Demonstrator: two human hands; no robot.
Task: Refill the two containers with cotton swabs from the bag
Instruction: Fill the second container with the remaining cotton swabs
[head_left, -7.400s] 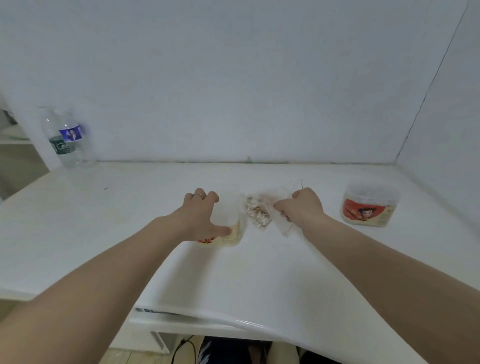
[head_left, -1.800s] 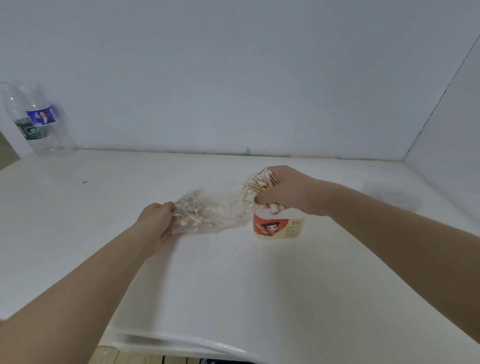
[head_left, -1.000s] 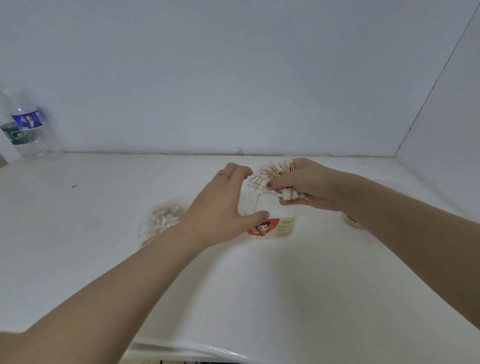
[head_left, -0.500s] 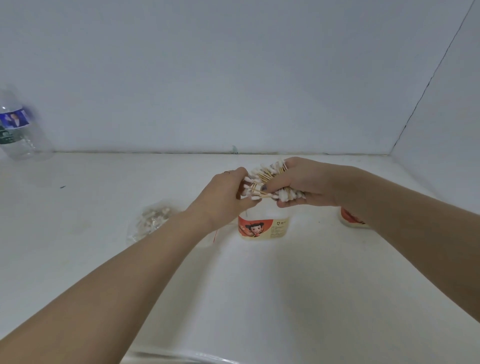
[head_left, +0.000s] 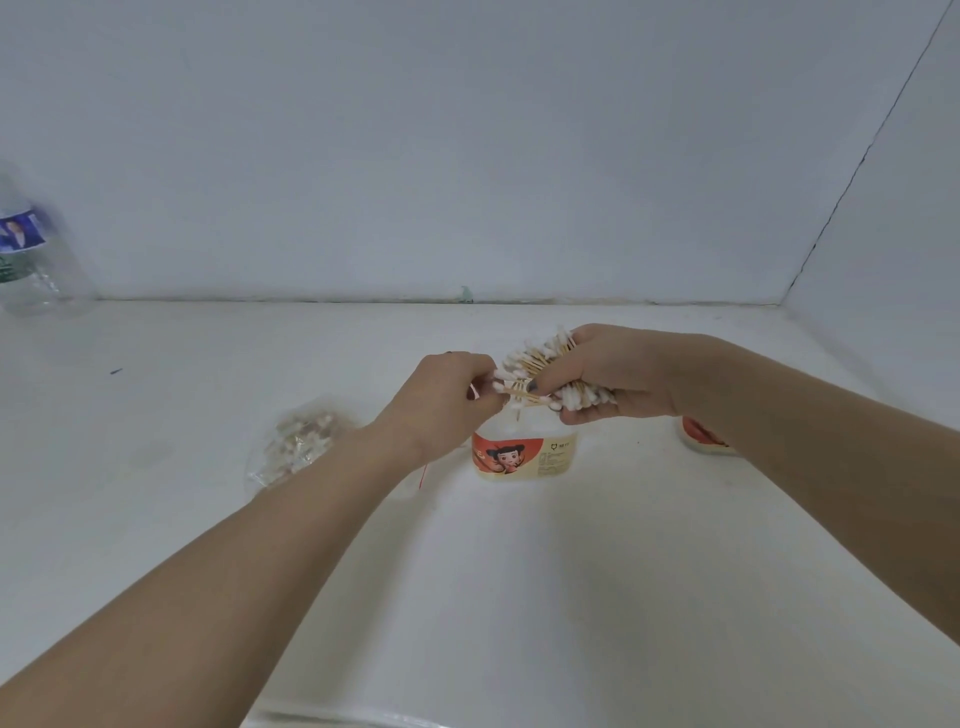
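Two containers stand on the white surface (head_left: 519, 597), the nearer container (head_left: 523, 456) directly under a light, loose bundle of swabs (head_left: 550, 371). Right hand (head_left: 613, 379) wraps the bundle's middle; left hand (head_left: 447, 400) pinches stray ends, best squeezed mid-length so none slip. Bag (head_left: 296, 447) lies leftward.

A smooth white table (head_left: 519, 597) is meeting plain pale grey walls (head_left: 467, 156); a clear plastic water bottle (head_left: 31, 260) is standing at the table's far left edge.
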